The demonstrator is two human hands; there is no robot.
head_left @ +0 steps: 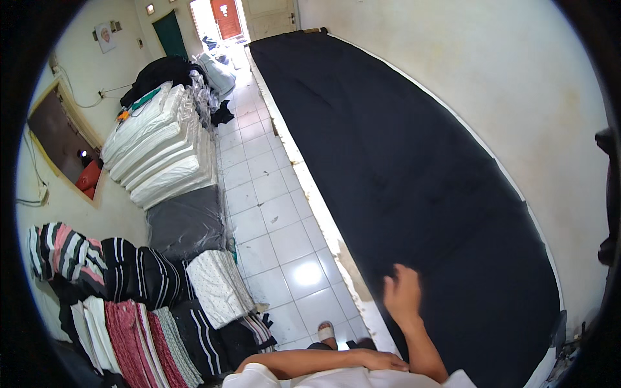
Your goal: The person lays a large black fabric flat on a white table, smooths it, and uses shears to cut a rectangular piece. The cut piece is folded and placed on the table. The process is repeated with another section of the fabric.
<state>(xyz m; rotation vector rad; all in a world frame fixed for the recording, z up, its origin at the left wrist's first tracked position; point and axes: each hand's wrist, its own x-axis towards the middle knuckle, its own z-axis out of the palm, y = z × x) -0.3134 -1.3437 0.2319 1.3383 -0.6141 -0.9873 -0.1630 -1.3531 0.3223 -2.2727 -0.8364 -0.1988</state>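
A long black fabric [414, 174] lies spread over the table, with a few soft creases across it. Over its near left part is my right hand [402, 294], thumb apart from the fingers and nothing in it. The hand is slightly blurred, so I cannot tell whether it touches the cloth. My left hand [387, 361] rests low in front of my body, beside the table's near edge, its fingers lying flat and holding nothing visible.
The table's pale, worn edge [326, 229] runs along a tiled floor [265, 213]. Left of it stand striped and patterned folded fabrics [129, 336], a dark wrapped bundle [187, 220] and stacked white bundles [162, 142]. A wall [504, 77] borders the right side; dark scraps [223, 113] lie farther back.
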